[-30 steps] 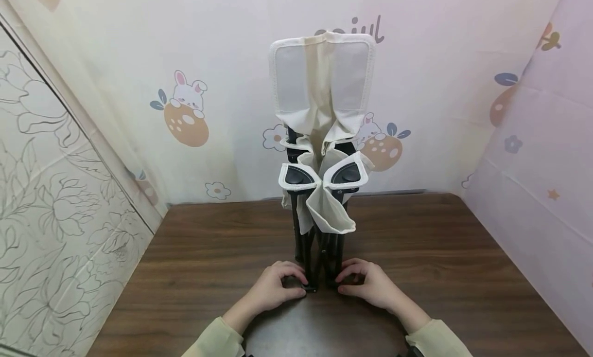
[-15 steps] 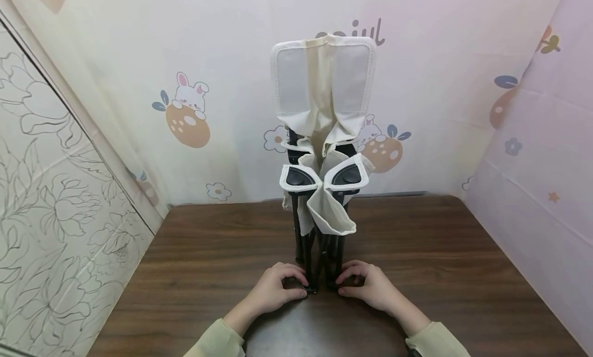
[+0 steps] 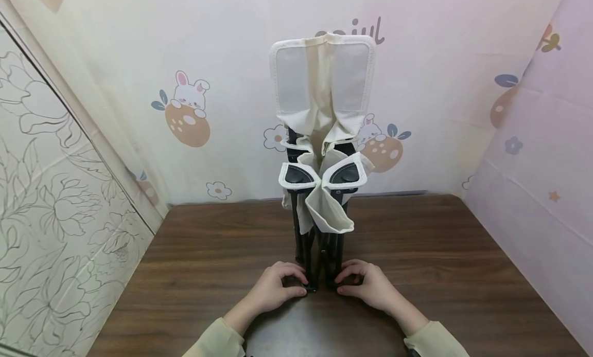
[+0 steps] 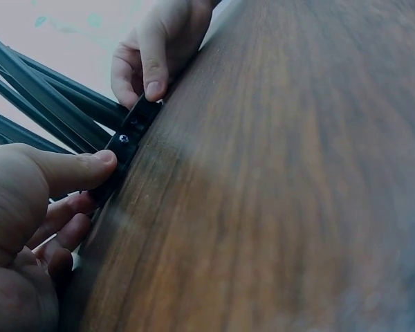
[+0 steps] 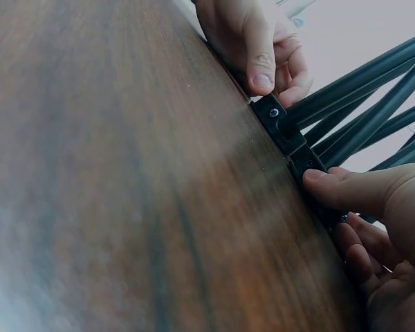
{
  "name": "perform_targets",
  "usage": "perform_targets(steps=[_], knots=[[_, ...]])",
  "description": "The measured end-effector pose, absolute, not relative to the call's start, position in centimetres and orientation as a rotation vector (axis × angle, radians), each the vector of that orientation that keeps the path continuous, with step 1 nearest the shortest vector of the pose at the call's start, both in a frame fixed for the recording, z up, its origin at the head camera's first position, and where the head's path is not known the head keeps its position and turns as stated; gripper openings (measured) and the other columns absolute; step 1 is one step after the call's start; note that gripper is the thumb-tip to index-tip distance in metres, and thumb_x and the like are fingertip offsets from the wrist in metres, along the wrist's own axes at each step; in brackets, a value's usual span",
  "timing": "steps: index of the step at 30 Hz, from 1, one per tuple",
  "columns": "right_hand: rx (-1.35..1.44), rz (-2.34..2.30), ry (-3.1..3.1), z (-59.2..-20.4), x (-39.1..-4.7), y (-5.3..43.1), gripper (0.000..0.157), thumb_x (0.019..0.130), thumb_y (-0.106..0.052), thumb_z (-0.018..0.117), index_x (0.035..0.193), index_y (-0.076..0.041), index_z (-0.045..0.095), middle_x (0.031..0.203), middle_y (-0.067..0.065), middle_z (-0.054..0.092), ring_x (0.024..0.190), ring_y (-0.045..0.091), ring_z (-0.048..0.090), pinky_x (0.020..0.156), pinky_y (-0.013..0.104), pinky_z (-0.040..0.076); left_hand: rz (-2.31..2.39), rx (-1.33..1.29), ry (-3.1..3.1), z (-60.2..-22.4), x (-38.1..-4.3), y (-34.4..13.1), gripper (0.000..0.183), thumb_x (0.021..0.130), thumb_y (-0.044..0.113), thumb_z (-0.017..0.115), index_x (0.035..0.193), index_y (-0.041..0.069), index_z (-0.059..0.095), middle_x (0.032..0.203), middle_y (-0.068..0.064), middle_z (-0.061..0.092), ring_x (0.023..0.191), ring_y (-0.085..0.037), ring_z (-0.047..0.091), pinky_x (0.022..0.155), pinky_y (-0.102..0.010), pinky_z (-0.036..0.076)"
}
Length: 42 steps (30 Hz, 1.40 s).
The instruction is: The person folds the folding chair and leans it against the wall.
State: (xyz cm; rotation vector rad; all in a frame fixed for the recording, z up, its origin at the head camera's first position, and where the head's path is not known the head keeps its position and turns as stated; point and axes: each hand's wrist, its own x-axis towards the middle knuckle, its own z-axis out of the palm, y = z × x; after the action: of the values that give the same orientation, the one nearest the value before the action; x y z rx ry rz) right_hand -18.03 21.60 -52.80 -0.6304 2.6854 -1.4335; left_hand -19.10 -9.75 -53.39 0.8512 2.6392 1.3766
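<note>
A small folding chair [image 3: 352, 79], folded together, stands upright on the table with off-white fabric and thin black legs. My left hand [image 3: 273, 290] pinches the black plastic foot at the left front leg between thumb and fingers. On the other side my right hand [image 3: 370, 287] grips the right front foot the same way. Both wrist views show the two black feet [image 4: 131, 128] close together, low against the tabletop, with screws in them. Several crossing black legs [image 5: 373, 104] rise from there. Fabric covers part of the upper frame.
The dark wooden table [image 3: 445, 274] carries the chair near its middle. Behind it hangs a pale cloth [image 3: 241, 89] with rabbit and fruit prints, close to the chair's back. A panel with flower line drawings [image 3: 51, 244] stands at the left.
</note>
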Motion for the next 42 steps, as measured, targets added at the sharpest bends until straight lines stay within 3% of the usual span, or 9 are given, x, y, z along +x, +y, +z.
perform_targets(steps=[23,33,42], knots=[[-0.609,-1.459,2.639,-52.9,-18.4,21.6,0.015,0.086,-0.021,0.094,0.098,-0.023,0.085,0.132,0.018,0.072,0.072,0.008,0.061,0.065,0.027,0.053,1.389,0.798,2.628,-52.9,-19.1,-9.6,0.015,0.089,0.019,0.092,0.100,0.026,0.084,0.122,0.010,0.078,0.120,-0.015,0.068,0.109,-0.043,0.051],[-0.584,-1.398,2.697,-52.7,-19.0,21.3,0.014,0.084,-0.022,0.095,0.095,-0.024,0.086,0.130,0.018,0.074,0.068,0.008,0.060,0.063,0.027,0.052,1.380,0.796,2.622,-53.0,-19.7,-9.5,0.015,0.091,0.016,0.091,0.102,0.023,0.084,0.122,0.008,0.077,0.107,-0.007,0.068,0.099,-0.035,0.053],[-0.579,-1.382,2.696,-52.7,-19.8,21.3,0.014,0.084,-0.022,0.095,0.095,-0.024,0.086,0.131,0.019,0.074,0.067,0.008,0.061,0.063,0.027,0.052,1.400,0.828,2.631,-53.1,-20.3,-9.5,0.014,0.091,0.014,0.090,0.101,0.020,0.084,0.120,0.003,0.079,0.098,-0.008,0.070,0.092,-0.033,0.054]])
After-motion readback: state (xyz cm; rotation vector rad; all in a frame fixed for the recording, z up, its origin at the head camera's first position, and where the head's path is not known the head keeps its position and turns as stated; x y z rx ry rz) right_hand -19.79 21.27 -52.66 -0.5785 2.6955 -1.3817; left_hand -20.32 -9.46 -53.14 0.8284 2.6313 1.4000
